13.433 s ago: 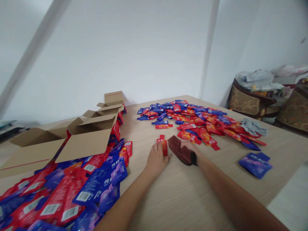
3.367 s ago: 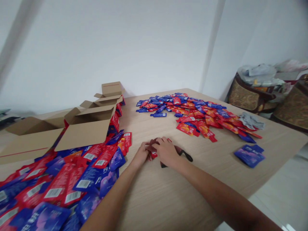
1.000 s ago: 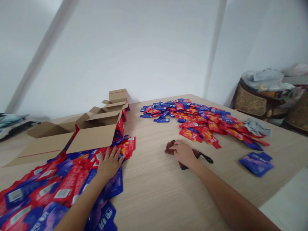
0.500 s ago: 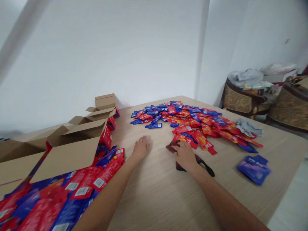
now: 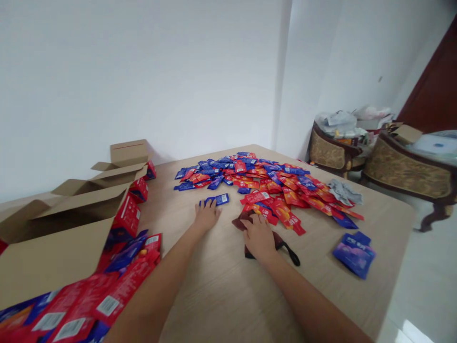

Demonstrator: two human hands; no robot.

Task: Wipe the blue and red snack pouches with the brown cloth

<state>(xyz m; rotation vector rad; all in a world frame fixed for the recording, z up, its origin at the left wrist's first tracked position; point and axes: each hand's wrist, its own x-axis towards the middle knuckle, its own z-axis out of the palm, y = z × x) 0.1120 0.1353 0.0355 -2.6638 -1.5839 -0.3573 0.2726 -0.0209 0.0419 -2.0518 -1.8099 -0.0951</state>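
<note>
My left hand (image 5: 207, 216) is low over the wood-coloured table, fingers stretched out and tips on the near edge of a single blue sachet (image 5: 222, 199) with a white barcode label. My right hand (image 5: 260, 238) covers a dark brown cloth (image 5: 241, 220) that has a black loop strap; its fingers are bent onto the fabric, and part of the cloth is hidden beneath the hand. Just beyond lies a wide heap of red and blue sachets (image 5: 250, 174), with a few red ones (image 5: 285, 213) close to my right fingertips.
Open cardboard boxes (image 5: 117, 200) line the left side, with more sachets (image 5: 85, 305) piled before them. A purple-blue pouch (image 5: 355, 255) lies at right, and a grey cloth (image 5: 344, 192) rests by the heap. Chairs (image 5: 407, 166), one loaded with bags, stand beyond the table's right edge.
My left hand has moved forward to the lone blue sachet and now touches it. My right hand stays on the brown cloth. The view has turned to the right.
</note>
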